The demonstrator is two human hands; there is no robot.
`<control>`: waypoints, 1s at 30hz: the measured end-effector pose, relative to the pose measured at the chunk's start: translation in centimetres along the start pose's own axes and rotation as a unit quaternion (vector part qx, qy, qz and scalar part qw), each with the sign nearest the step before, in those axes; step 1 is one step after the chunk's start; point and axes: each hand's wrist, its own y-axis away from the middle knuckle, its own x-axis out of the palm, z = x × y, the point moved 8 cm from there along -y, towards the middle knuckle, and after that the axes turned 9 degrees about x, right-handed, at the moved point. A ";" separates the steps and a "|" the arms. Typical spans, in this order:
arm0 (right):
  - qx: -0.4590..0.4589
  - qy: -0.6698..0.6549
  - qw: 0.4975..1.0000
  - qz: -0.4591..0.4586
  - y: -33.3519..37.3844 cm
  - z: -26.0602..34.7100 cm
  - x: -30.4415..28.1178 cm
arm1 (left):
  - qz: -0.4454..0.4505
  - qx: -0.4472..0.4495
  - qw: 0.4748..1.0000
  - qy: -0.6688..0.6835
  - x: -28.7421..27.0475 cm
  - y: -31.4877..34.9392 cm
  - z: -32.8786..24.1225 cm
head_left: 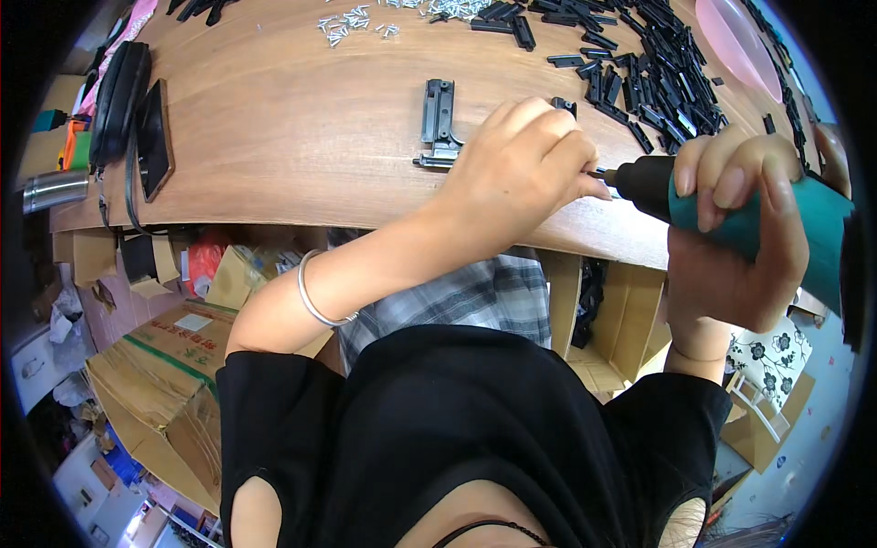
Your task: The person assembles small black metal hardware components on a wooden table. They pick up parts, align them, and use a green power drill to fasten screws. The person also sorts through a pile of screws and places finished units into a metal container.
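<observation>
Head view shows me a black part (439, 110) at twelve o'clock, the left hand (523, 153) at one, curled, on what I cannot tell, beside it the bit (604, 174) of a teal driver (822, 233), black pieces (671, 78) piled between one and two, and the right hand (744, 219) near three, grasping that driver.

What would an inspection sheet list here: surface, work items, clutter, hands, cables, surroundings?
Surface: brown wood-grain tabletop.
Work items: teal power screwdriver; black slotted bracket beside the left hand; heaped black parts; loose silver screws.
Clutter: black pouch and dark smartphone at left; pink basin at upper right.
Hands: right grips the screwdriver; left has fingertips near its tip, grasp unclear.
Cables: thin black cord or strap by the smartphone, kind unclear.
Surroundings: large cardboard box below the table, left.
</observation>
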 end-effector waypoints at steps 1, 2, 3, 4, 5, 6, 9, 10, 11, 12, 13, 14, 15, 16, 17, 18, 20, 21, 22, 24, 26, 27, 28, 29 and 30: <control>-0.001 -0.013 1.000 0.001 0.1 -0.1 -0.1 | -0.005 0.003 1.000 0.010 0.1 0.0 -0.1; -0.002 -0.026 1.000 0.001 0.3 -0.2 -0.3 | -0.010 0.007 1.000 0.020 0.3 0.0 -0.2; -0.003 -0.039 0.999 0.002 0.5 -0.4 -0.4 | -0.015 0.011 0.999 0.030 0.3 0.0 -0.3; -0.005 -0.051 0.999 0.001 0.6 -0.5 -0.5 | 0.003 0.014 1.000 0.022 0.5 0.0 -0.3; -0.012 -0.050 0.999 -0.009 0.7 -0.4 -0.6 | 0.022 0.017 1.000 0.014 0.7 0.1 -0.2; -0.019 -0.047 0.999 -0.019 0.9 -0.2 -0.6 | 0.041 0.021 0.999 0.007 0.9 0.2 -0.3; -0.024 -0.036 0.999 -0.009 0.4 -1.2 -0.3 | 0.053 -0.040 0.996 -0.063 0.4 0.1 -0.2; -0.025 -0.027 0.999 -0.010 0.3 -1.3 -0.2 | 0.085 -0.049 0.992 -0.082 0.8 0.0 0.1; -0.024 -0.020 0.999 -0.011 0.1 -1.5 -0.3 | 0.116 -0.059 0.986 -0.102 1.1 0.0 0.5; -0.023 -0.014 1.000 -0.010 -0.1 -1.7 -0.3 | 0.148 -0.068 0.979 -0.122 1.5 0.1 1.0; -0.021 -0.011 1.000 -0.010 -0.2 -1.8 -0.2 | 0.138 -0.067 0.981 -0.117 1.5 0.2 1.2; -0.020 -0.008 1.000 -0.008 -0.3 -1.9 -0.2 | 0.140 -0.061 0.981 -0.119 1.6 0.4 1.3; -0.019 -0.008 1.000 -0.008 -0.4 -2.0 -0.2 | 0.143 -0.054 0.981 -0.121 1.7 0.5 1.3; -0.018 -0.008 1.000 -0.007 -0.4 -2.0 -0.2 | 0.147 -0.049 0.980 -0.122 1.8 0.7 1.4; -0.018 -0.009 1.000 -0.007 -0.4 -2.0 -0.3 | 0.145 -0.053 0.981 -0.116 1.9 0.8 1.5; -0.017 -0.009 1.000 -0.007 -0.4 -2.0 -0.4 | 0.143 -0.057 0.982 -0.109 1.9 0.8 1.6; -0.016 -0.012 1.000 -0.006 -0.3 -2.0 -0.6 | 0.140 -0.064 0.983 -0.102 1.9 0.9 1.8; -0.015 -0.014 1.000 -0.008 -0.3 -2.0 -0.7 | 0.139 -0.067 0.983 -0.102 1.9 1.0 1.8; -0.015 -0.018 1.000 -0.009 -0.3 -2.0 -1.0 | 0.136 -0.068 0.983 -0.099 1.9 0.9 1.8; -0.013 -0.025 1.000 -0.014 -0.2 -1.8 -1.3 | 0.094 -0.063 0.990 -0.087 1.1 0.5 1.1; -0.005 -0.034 0.999 -0.028 0.0 -1.0 -1.7 | 0.064 -0.036 0.995 -0.072 0.8 -0.2 0.5; 0.017 -0.046 0.998 -0.039 0.1 -0.6 -1.9 | 0.056 -0.015 0.996 -0.064 0.6 -0.4 0.2; 0.016 -0.039 0.997 -0.061 0.1 -0.4 -1.9 | 0.048 0.003 0.997 -0.062 0.5 -0.4 -0.1; 0.016 -0.032 0.996 -0.085 0.2 -0.2 -2.0 | 0.027 0.012 0.997 -0.069 0.3 -0.2 0.0; 0.016 -0.025 0.994 -0.109 0.3 0.1 -2.1 | 0.021 0.005 0.998 -0.063 0.1 -0.2 0.1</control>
